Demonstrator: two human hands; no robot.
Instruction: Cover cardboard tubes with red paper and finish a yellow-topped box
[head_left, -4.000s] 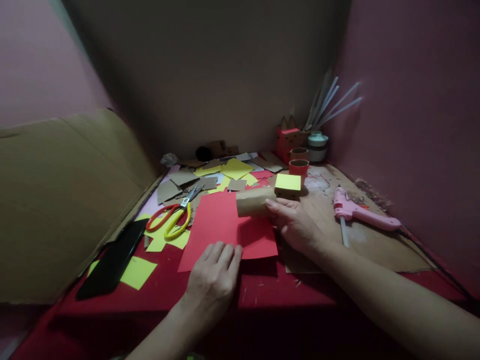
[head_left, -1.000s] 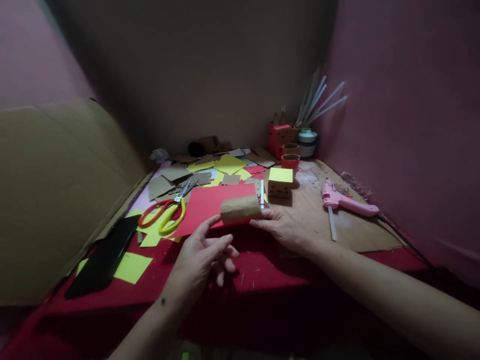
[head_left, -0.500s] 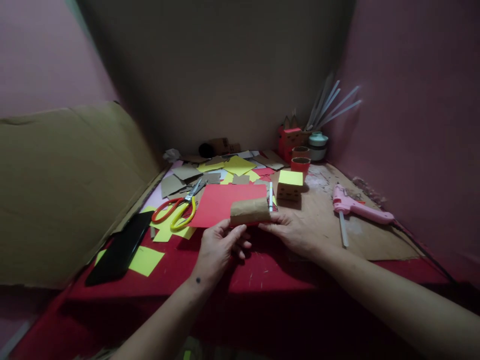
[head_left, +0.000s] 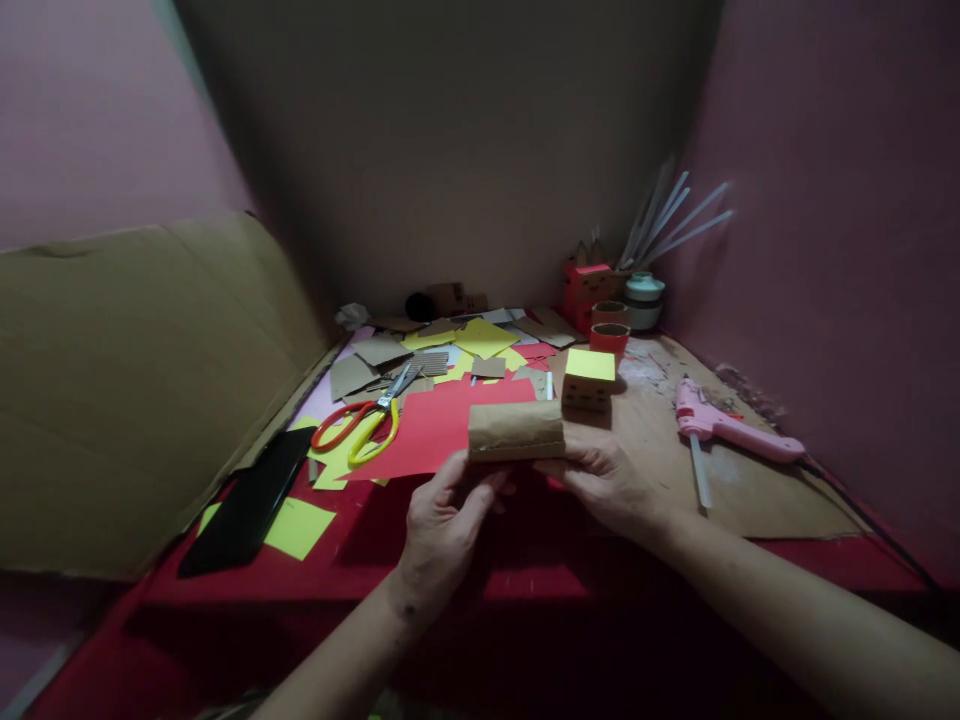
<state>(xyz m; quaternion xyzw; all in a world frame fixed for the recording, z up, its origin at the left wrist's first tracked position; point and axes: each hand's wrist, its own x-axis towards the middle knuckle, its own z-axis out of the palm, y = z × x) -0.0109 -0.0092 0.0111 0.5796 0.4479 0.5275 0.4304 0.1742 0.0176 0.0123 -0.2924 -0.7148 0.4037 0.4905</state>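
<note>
A brown cardboard tube (head_left: 516,430) lies sideways between my hands, at the near edge of a red paper sheet (head_left: 431,420). My left hand (head_left: 446,515) grips the tube's left end from below, thumb bent inward. At the other end, my right hand (head_left: 604,480) is closed on the tube with its fingers underneath. The sheet's near edge looks raised off the table along with the tube, and part of it is hidden behind the tube. Left of the sheet are scissors (head_left: 379,410) with one red and one yellow handle.
A pink glue gun (head_left: 731,430) with a glue stick rests on a cardboard sheet (head_left: 739,505) at right. A small box with a yellow top (head_left: 590,366) stands before red-wrapped tubes (head_left: 609,340). A black phone-like slab (head_left: 247,505) and paper scraps lie left; glue sticks (head_left: 675,215) stand behind.
The tube and the red sheet's near edge have come up and closer to me, held by both hands. The tube has turned so its lower seam shows. The view has shifted slightly.
</note>
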